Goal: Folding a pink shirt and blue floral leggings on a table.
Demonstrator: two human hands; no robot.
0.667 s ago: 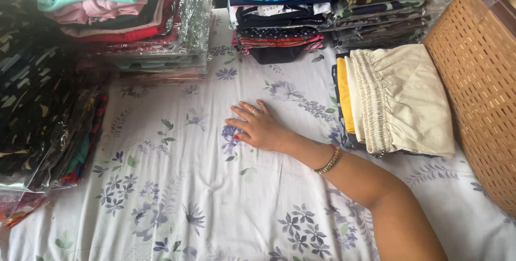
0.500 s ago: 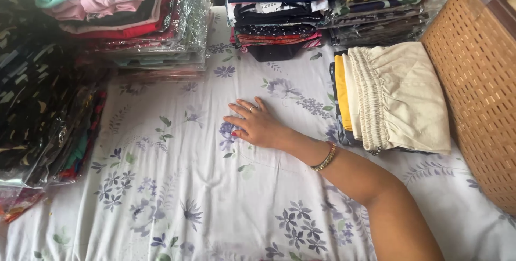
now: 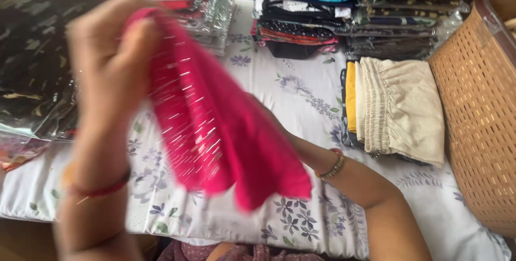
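Observation:
My left hand (image 3: 110,59) is raised close to the camera, blurred, gripping the top of a bright pink garment (image 3: 215,127) flecked with silver. The cloth hangs down over the floral bedsheet (image 3: 301,100). My right forearm (image 3: 371,196), with a gold bangle at the wrist, reaches in from the lower right. The right hand itself is hidden behind the pink cloth, so its grip does not show. A folded cream garment (image 3: 403,105) with an elastic waistband lies to the right, on top of a yellow one.
Stacks of folded and plastic-wrapped clothes (image 3: 317,8) line the far side, with dark patterned packs (image 3: 32,78) on the left. A tan perforated basket (image 3: 481,121) stands at the right edge. The near edge of the bed runs along the bottom.
My left hand has come into view holding up the pink garment, which now covers my right hand. Before, the right hand lay flat on the sheet. The camera has drawn back slightly.

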